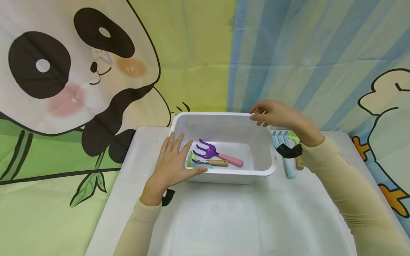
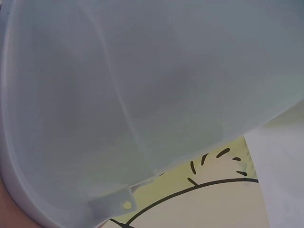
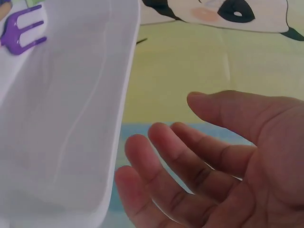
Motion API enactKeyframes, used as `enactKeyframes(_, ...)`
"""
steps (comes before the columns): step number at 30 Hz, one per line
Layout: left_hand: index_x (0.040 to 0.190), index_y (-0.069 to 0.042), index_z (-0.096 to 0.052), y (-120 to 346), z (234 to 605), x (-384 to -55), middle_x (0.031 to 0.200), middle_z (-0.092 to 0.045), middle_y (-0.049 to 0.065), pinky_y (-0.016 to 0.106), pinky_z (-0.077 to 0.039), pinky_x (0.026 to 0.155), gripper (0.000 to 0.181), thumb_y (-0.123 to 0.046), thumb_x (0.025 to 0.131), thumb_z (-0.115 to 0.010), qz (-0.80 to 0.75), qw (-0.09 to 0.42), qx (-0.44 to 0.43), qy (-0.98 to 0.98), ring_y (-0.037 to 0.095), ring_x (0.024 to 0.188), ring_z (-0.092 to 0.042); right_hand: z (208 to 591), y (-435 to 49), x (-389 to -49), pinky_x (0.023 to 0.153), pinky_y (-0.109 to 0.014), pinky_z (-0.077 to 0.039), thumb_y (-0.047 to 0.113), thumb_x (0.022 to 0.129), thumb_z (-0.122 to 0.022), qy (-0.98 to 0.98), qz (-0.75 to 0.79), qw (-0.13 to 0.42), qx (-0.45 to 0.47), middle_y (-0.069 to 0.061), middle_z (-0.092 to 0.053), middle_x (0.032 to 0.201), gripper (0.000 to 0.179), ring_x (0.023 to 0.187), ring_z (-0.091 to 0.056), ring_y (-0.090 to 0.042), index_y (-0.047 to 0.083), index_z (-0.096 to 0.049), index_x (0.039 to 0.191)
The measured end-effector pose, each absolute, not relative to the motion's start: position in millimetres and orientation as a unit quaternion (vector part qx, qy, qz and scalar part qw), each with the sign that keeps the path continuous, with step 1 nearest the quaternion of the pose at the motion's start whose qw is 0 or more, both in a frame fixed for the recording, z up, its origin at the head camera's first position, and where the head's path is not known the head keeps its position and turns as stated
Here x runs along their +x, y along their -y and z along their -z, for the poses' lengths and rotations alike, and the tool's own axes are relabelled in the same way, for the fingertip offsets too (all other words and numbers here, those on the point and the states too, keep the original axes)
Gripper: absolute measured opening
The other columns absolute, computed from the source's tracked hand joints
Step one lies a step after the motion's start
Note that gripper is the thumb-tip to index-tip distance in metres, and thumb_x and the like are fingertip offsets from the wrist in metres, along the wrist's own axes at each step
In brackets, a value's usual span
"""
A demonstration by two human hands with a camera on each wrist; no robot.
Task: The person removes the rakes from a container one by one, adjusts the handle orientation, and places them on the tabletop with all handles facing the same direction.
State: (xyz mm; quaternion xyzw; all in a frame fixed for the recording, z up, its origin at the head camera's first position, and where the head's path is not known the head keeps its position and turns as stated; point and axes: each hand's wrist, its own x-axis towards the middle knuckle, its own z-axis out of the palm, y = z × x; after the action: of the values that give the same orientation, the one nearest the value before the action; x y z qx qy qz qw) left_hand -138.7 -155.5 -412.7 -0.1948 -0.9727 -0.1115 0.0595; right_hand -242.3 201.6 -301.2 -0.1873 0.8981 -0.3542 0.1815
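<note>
A white plastic tub stands upright at the far part of the table. My left hand lies over its front left corner, fingers straight and spread, thumb along the front rim. Inside are a purple garden fork with a pink handle and a small tool with a wooden handle. Bits of green and light blue tools are partly hidden by that hand. My right hand hovers at the back right corner. The right wrist view shows its fingers loosely bent, nothing held, beside the tub wall.
Right of the tub, below the right forearm, lie a light blue fork and a green tool with a wooden handle, both partly covered by the wrist strap. A printed panda curtain hangs close behind the white table.
</note>
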Motion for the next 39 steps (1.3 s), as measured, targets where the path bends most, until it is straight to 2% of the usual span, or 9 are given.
enactKeyframes(10, 0.151, -0.011, -0.046, 155.6, 412.7, -138.3, 0.162, -0.023, 0.019, 0.053, -0.002, 0.119, 0.111, -0.093, 0.076, -0.038, 0.112, 0.058, -0.194, 0.973, 0.043, 0.15, -0.002, 325.0, -135.3, -269.0, 0.082, -0.044, -0.056, 0.02, 0.1, -0.061, -0.864, 0.337, 0.285, -0.244, -0.015, -0.064, 0.115, 0.031, 0.095, -0.064, -0.031, 0.0, -0.061, 0.125)
enactKeyframes(14, 0.149, -0.01, -0.048, 156.1, 413.9, -138.3, 0.161, -0.024, 0.019, 0.054, -0.003, 0.119, 0.11, -0.092, 0.077, -0.04, 0.113, 0.065, -0.196, 0.972, 0.044, 0.149, -0.004, 338.7, -114.1, -280.8, 0.078, -0.042, -0.056, 0.018, 0.099, -0.063, -0.859, 0.328, 0.309, -0.243, -0.014, -0.063, 0.114, 0.028, 0.094, -0.064, -0.034, 0.0, -0.062, 0.121)
enactKeyframes(18, 0.149, -0.01, -0.048, 156.3, 415.3, -138.7, 0.161, -0.024, 0.019, 0.054, -0.003, 0.119, 0.11, -0.092, 0.077, -0.039, 0.114, 0.067, -0.197, 0.972, 0.044, 0.149, -0.003, 354.0, -99.3, -291.3, 0.074, -0.039, -0.057, 0.018, 0.097, -0.065, -0.862, 0.308, 0.324, -0.239, -0.013, -0.065, 0.11, 0.029, 0.09, -0.066, -0.032, 0.001, -0.063, 0.12)
enactKeyframes(29, 0.15, -0.011, -0.048, 156.0, 414.9, -140.0, 0.161, -0.024, 0.019, 0.054, -0.003, 0.119, 0.11, -0.092, 0.077, -0.039, 0.114, 0.069, -0.2, 0.971, 0.044, 0.149, -0.003, 397.2, -86.0, -301.2, 0.08, -0.047, -0.056, 0.017, 0.096, -0.065, -0.856, 0.265, 0.381, -0.227, -0.011, -0.062, 0.103, 0.019, 0.094, -0.066, -0.034, 0.004, -0.065, 0.11)
enactKeyframes(39, 0.15, -0.011, -0.047, 156.5, 414.3, -139.8, 0.161, -0.023, 0.019, 0.054, -0.003, 0.119, 0.11, -0.092, 0.076, -0.041, 0.112, 0.069, -0.199, 0.971, 0.045, 0.149, -0.003, 426.4, -83.1, -298.0, 0.08, -0.047, -0.057, 0.018, 0.096, -0.064, -0.863, 0.226, 0.391, -0.226, -0.012, -0.064, 0.107, 0.019, 0.094, -0.067, -0.031, 0.003, -0.065, 0.108)
